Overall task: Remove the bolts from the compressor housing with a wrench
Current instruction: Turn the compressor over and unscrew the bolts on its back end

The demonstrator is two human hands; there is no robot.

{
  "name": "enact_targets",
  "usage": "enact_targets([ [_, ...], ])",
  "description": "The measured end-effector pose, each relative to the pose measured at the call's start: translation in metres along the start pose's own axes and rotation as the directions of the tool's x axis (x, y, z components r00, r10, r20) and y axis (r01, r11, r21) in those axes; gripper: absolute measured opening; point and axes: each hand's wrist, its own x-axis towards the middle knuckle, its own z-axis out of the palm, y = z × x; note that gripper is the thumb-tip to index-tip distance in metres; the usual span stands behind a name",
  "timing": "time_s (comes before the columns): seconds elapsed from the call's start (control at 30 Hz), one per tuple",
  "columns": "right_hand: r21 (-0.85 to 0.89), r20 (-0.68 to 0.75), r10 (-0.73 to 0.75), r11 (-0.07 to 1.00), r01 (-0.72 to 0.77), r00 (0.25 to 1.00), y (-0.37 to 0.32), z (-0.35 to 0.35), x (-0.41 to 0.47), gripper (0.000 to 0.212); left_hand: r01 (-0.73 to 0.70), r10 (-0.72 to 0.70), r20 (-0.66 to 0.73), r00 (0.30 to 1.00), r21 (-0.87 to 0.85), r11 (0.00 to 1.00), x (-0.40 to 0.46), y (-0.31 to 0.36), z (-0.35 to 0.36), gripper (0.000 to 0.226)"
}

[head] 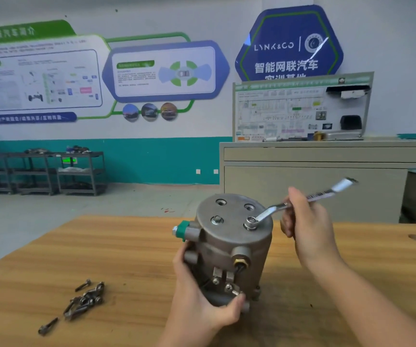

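A grey metal compressor housing stands upright on the wooden table. Its round top plate shows two empty bolt holes at the back and a bolt still seated at the front left. A silver ring wrench has its ring end over the front right bolt. My right hand grips the wrench shaft near its middle. My left hand wraps around the housing's lower front, thumb by the terminal screws.
A pile of several loose dark bolts lies on the table to the left of the housing. Behind the table stand a beige cabinet with a display board and, far left, black shelving carts.
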Motion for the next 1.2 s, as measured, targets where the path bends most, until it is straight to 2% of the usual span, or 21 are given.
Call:
enact_targets([
  [0.1,-0.109,-0.004,0.218,0.97,-0.218,0.976,-0.013,-0.004,0.017,0.041,0.057,-0.057,-0.007,0.998,-0.046,0.997,0.0,0.001,0.001,0.102],
  [0.2,-0.333,-0.03,0.245,0.912,-0.24,0.969,-0.032,-0.001,0.029,0.038,0.082,-0.083,-0.018,0.996,-0.036,0.996,-0.001,-0.003,0.002,0.105],
  [0.3,-0.583,-0.046,0.144,0.8,-0.143,0.989,-0.05,0.015,0.028,0.036,0.078,-0.078,-0.026,0.997,-0.005,0.997,0.001,-0.003,0.001,0.106],
  [0.4,-0.734,0.054,0.062,0.679,-0.002,0.997,-0.064,0.035,0.016,0.029,0.065,-0.065,-0.029,0.997,-0.005,0.998,0.001,-0.004,-0.001,0.105],
  [0.5,-0.73,0.218,0.047,0.671,0.131,0.975,-0.07,0.049,-0.002,0.015,0.072,-0.072,-0.019,0.997,-0.011,0.997,0.002,-0.005,0.0,0.107],
  [0.6,-0.734,0.348,0.014,0.626,0.263,0.937,-0.073,0.052,-0.015,0.019,0.084,-0.084,-0.004,0.996,-0.02,0.996,0.001,-0.008,-0.001,0.112],
  [0.7,-0.699,0.462,-0.031,0.603,0.385,0.886,-0.084,0.049,-0.024,0.005,0.087,-0.087,0.009,0.996,-0.018,0.996,0.001,-0.004,-0.003,0.112],
  [0.77,-0.646,0.598,0.056,0.624,0.439,0.8,-0.093,0.04,-0.026,0.016,0.077,-0.077,-0.006,0.997,0.009,0.997,0.003,0.0,-0.001,0.114],
  [0.83,-0.593,0.715,0.23,0.699,0.399,0.66,-0.102,0.024,-0.022,0.021,0.072,-0.072,-0.039,0.997,-0.008,0.997,0.002,-0.004,-0.001,0.114],
  [0.9,-0.546,0.791,0.372,0.788,0.285,0.486,-0.105,0.002,-0.01,0.026,0.115,-0.115,-0.003,0.993,-0.044,0.992,0.002,-0.002,-0.005,0.116],
  [0.97,-0.492,0.832,0.423,0.861,0.126,0.359,-0.101,-0.017,0.004,0.03,0.111,-0.111,0.017,0.994,-0.03,0.993,0.001,-0.003,-0.008,0.115],
  [1.07,-0.335,0.898,0.365,0.929,-0.156,0.246,-0.076,-0.035,0.018,0.035,0.13,-0.13,0.022,0.991,-0.024,0.991,0.002,0.0,-0.007,0.112],
  [1.13,-0.14,0.966,0.204,0.93,-0.34,0.16,-0.052,-0.04,0.022,0.034,0.137,-0.137,0.015,0.991,-0.027,0.99,0.002,0.001,-0.003,0.11],
  [1.2,0.057,0.992,0.009,0.862,-0.504,0.127,-0.031,-0.04,0.025,0.031,0.135,-0.135,0.003,0.991,-0.032,0.99,0.002,0.001,-0.001,0.11],
])
